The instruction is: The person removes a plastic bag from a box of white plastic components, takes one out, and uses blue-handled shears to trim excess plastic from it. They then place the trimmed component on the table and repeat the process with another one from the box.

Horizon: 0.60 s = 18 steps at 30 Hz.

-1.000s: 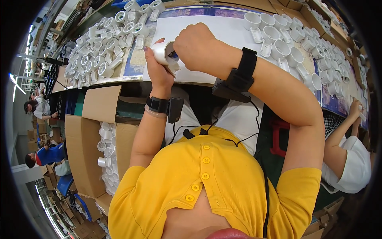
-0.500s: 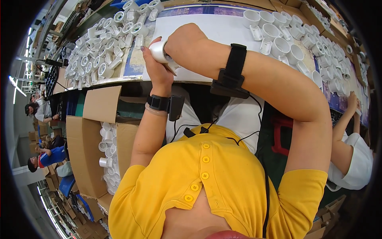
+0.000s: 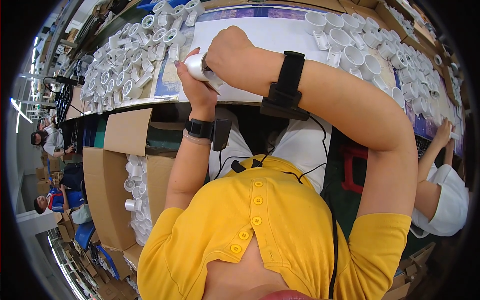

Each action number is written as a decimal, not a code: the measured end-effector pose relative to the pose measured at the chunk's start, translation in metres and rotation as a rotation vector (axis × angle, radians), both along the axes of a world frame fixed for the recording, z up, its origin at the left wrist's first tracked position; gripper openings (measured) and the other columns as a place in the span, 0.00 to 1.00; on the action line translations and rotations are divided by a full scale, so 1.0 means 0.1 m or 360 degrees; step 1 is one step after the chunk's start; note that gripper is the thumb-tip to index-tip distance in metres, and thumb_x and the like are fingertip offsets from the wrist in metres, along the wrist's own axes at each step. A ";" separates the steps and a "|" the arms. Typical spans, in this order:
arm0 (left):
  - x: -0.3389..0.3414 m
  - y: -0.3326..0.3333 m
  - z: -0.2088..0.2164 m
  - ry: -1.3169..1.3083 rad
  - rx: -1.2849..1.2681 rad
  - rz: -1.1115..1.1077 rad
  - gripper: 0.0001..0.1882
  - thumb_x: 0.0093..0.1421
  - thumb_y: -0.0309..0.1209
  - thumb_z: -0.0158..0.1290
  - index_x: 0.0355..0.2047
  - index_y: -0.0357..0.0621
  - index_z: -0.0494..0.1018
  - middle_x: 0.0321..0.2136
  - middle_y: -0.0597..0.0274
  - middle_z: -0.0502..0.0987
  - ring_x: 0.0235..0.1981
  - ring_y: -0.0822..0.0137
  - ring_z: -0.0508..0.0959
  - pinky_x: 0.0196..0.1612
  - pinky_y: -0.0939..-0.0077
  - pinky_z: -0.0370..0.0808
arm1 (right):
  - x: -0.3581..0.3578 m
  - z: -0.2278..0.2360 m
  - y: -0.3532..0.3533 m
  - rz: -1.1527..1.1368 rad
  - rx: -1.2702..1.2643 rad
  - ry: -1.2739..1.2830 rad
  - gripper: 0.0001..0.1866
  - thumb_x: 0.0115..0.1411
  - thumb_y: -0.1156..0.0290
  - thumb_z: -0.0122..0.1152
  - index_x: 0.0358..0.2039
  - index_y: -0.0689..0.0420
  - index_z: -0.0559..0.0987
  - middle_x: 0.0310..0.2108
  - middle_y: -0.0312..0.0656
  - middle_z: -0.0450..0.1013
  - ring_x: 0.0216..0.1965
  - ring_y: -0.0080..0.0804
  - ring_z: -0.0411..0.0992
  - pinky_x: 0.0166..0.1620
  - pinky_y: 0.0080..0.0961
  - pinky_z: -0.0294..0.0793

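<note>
A white plastic cylindrical housing [image 3: 196, 67] lies tilted in my left hand [image 3: 199, 92], with the fingers and thumb wrapped round it. Its mouth faces my right hand [image 3: 230, 48], which is closed and bent over that opening. The right fingertips are hidden behind the hand and the rim, so what they grip does not show. A flat whitish arm [image 3: 215, 81] sticks out below the cylinder. Both hands are above a white sheet [image 3: 255, 32] on the workbench.
Similar white housings [image 3: 120, 65] crowd the bench on the left, and rows of open white cups [image 3: 352, 59] stand on the right. An open cardboard box [image 3: 107, 195] beside me holds white cups. A co-worker's hands [image 3: 444, 132] are at the right bench edge.
Both hands have shifted slightly, and the cylinder has tipped a little so more of its side shows. My right hand stays at its mouth. The co-worker's hands have moved slightly.
</note>
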State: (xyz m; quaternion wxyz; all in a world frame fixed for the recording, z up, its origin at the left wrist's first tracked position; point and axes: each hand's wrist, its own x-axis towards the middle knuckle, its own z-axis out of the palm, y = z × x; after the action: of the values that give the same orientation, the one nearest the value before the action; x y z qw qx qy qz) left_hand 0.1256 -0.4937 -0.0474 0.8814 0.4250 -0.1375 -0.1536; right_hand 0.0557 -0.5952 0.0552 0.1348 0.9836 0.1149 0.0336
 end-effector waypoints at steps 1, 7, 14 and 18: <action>-0.01 0.00 0.01 -0.0005 -0.0001 0.0011 0.31 0.64 0.54 0.28 0.47 0.40 0.66 0.38 0.55 0.74 0.41 0.63 0.74 0.47 0.70 0.70 | 0.01 0.00 0.01 -0.0003 0.0000 0.0002 0.06 0.44 0.70 0.62 0.25 0.50 0.81 0.21 0.36 0.75 0.26 0.32 0.75 0.26 0.23 0.71; 0.02 0.00 -0.03 -0.0020 0.0044 0.0121 0.29 0.65 0.52 0.28 0.47 0.40 0.66 0.38 0.55 0.74 0.40 0.62 0.74 0.46 0.69 0.70 | 0.07 0.00 0.11 -0.0203 0.0255 0.0238 0.06 0.45 0.70 0.61 0.26 0.51 0.81 0.22 0.38 0.75 0.28 0.33 0.76 0.29 0.24 0.73; 0.11 0.01 -0.06 -0.0076 0.0084 0.0161 0.29 0.65 0.51 0.27 0.46 0.40 0.67 0.37 0.56 0.74 0.40 0.63 0.74 0.46 0.70 0.70 | 0.03 -0.15 0.05 -0.0155 0.0337 0.0007 0.07 0.46 0.70 0.60 0.28 0.52 0.81 0.24 0.39 0.76 0.29 0.35 0.76 0.31 0.27 0.74; 0.26 0.06 -0.13 -0.0122 0.0079 0.0092 0.30 0.63 0.52 0.28 0.47 0.39 0.67 0.37 0.56 0.74 0.38 0.62 0.74 0.42 0.68 0.71 | -0.02 -0.14 -0.08 -0.0244 0.0558 0.0018 0.09 0.46 0.68 0.57 0.28 0.54 0.80 0.25 0.42 0.76 0.30 0.40 0.76 0.32 0.30 0.73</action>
State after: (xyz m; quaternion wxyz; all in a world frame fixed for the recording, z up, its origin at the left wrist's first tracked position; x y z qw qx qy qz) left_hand 0.1519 -0.4877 -0.0609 0.8687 0.4561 -0.1551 -0.1151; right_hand 0.0538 -0.6030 0.0413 -0.0370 0.9981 0.0327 0.0371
